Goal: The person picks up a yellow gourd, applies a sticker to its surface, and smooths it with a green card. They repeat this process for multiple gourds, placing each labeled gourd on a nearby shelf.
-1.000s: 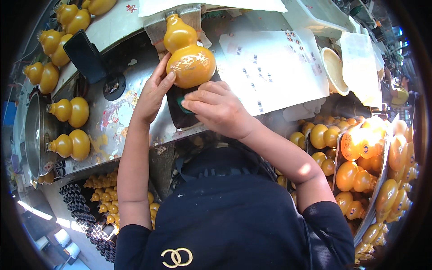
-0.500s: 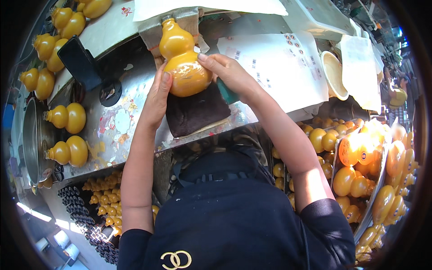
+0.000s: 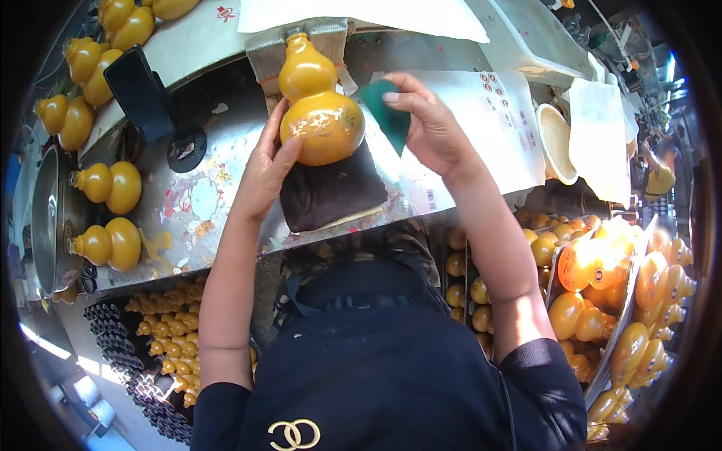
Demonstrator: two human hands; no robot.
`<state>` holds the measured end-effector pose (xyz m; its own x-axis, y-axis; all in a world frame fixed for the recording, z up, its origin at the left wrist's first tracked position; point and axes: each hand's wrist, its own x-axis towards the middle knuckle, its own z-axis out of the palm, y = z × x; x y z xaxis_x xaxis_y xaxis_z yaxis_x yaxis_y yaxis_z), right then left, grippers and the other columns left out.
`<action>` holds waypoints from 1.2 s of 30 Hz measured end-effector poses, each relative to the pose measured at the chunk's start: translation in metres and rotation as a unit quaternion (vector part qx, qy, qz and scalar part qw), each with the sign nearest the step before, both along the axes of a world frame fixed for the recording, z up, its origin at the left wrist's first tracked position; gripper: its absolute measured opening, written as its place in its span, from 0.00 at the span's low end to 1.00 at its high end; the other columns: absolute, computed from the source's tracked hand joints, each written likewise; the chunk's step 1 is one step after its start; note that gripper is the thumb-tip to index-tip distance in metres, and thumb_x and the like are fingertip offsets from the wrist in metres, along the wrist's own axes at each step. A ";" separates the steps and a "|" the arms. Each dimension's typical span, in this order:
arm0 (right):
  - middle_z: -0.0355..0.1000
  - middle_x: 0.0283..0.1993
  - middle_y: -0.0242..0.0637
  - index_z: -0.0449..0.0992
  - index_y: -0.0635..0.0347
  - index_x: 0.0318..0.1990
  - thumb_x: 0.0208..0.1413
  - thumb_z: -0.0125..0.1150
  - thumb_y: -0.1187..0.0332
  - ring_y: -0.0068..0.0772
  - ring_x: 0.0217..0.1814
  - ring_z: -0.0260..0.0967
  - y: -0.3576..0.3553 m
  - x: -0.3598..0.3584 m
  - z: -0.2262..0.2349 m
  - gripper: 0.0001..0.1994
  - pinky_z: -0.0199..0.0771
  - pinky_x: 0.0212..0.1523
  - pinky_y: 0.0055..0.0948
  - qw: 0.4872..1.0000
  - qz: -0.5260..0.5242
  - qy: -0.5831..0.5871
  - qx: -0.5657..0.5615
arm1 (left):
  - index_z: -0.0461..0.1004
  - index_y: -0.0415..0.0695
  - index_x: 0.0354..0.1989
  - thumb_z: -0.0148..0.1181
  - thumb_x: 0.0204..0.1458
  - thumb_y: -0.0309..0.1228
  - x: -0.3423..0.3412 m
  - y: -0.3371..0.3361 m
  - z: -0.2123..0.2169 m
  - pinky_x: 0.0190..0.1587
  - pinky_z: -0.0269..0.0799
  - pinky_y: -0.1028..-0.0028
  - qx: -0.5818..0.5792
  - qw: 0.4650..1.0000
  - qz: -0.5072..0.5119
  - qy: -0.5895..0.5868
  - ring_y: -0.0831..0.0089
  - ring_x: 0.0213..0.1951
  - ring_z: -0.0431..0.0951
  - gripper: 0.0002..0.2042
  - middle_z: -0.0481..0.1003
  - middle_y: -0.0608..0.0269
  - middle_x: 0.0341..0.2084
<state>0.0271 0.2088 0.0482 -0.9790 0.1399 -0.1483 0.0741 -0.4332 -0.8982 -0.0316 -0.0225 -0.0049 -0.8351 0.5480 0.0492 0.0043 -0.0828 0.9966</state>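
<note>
A glossy yellow gourd-shaped bottle [image 3: 320,113] lies on its side, its narrow neck pointing away from me and resting on a grey padded support [image 3: 263,64]. The wide end is over a folded dark cloth [image 3: 331,192]. My left hand [image 3: 267,165] grips the bottle's wide end from the left, thumb on top. Gold and dark markings show on that wide part. In my right hand [image 3: 432,124], thumb and fingers pinch a thin, flat green scraper [image 3: 387,113]. It is held just right of the bottle, apart from it, above white printed sheets [image 3: 481,128].
More gourd-shaped bottles [image 3: 113,244] stand along the left, beside a round metal pan [image 3: 49,218] and a phone on a stand [image 3: 139,94]. Right are a cream bowl [image 3: 556,143] and a clear plastic bin [image 3: 526,37]. Crates of bottles [image 3: 579,316] flank me below the metal table [image 3: 226,225].
My right hand has let go of the bottle and moved right, bringing the green scraper up into clear view. My left hand still holds the bottle.
</note>
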 end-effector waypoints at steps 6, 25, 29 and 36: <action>0.69 0.32 0.32 0.72 0.59 0.37 0.57 0.52 0.54 0.25 0.32 0.68 0.009 -0.016 0.029 0.16 0.72 0.36 0.24 0.983 0.019 -0.108 0.145 | 0.52 0.37 0.67 0.59 0.53 0.50 -0.011 0.005 0.019 0.65 0.53 0.69 0.037 0.995 0.036 -0.081 0.66 0.65 0.59 0.40 0.61 0.50 0.61; 0.70 0.42 0.37 0.70 0.66 0.52 0.57 0.53 0.43 0.24 0.44 0.66 -0.017 -0.024 -0.018 0.31 0.66 0.45 0.21 0.954 0.122 -0.099 0.254 | 0.54 0.37 0.64 0.47 0.63 0.45 -0.011 0.023 0.018 0.61 0.58 0.73 0.095 0.976 0.054 -0.187 0.73 0.58 0.66 0.29 0.64 0.57 0.56; 0.72 0.46 0.39 0.69 0.68 0.53 0.57 0.52 0.41 0.24 0.48 0.68 -0.020 -0.016 -0.005 0.34 0.66 0.50 0.22 0.961 0.108 -0.135 0.215 | 0.51 0.37 0.66 0.47 0.62 0.49 -0.004 0.018 0.024 0.63 0.56 0.72 0.146 0.967 0.045 -0.204 0.71 0.60 0.63 0.33 0.62 0.55 0.58; 0.71 0.49 0.38 0.67 0.66 0.57 0.61 0.49 0.43 0.24 0.51 0.66 -0.025 -0.011 -0.012 0.32 0.64 0.55 0.24 0.968 0.148 -0.087 0.183 | 0.48 0.38 0.68 0.43 0.64 0.45 0.007 0.018 0.017 0.67 0.49 0.70 0.115 0.974 0.020 -0.193 0.70 0.65 0.57 0.30 0.58 0.58 0.63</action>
<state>0.0161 0.1836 0.0359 -0.9490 -0.0683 -0.3077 0.3100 -0.0254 -0.9504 -0.0249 -0.0046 0.0117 -0.8363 0.5256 -0.1560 -0.3594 -0.3108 0.8799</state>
